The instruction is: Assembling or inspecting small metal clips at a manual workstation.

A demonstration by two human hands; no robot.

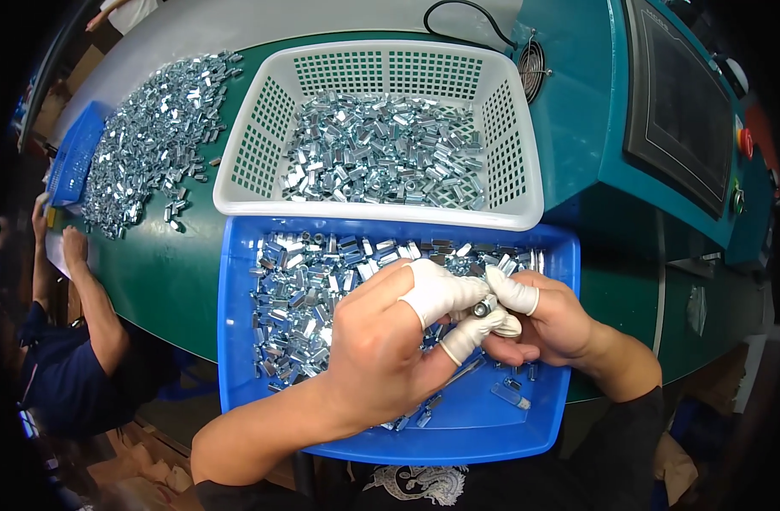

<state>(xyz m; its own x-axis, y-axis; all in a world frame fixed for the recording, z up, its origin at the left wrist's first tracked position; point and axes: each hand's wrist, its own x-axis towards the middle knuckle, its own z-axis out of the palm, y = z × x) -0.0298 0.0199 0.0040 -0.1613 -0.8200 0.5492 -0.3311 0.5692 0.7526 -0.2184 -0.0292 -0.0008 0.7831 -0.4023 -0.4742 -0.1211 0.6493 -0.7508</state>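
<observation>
My left hand and my right hand meet above the blue tray, white finger cots on several fingertips. Between those fingertips is a small shiny hex coupling nut, its round bored end showing. The left thumb and forefinger pinch it, and the right thumb and fingers close on it from the other side. Below lie many loose hex coupling nuts, mostly in the tray's left and far parts. A short clear tube-like piece rests at the tray's near right, beside a thin rod partly hidden by my left hand.
A white perforated basket holding more nuts stands beyond the tray. At the left, a large heap of nuts lies on the green table by a small blue basket and a co-worker's hands. A green machine with a screen stands right.
</observation>
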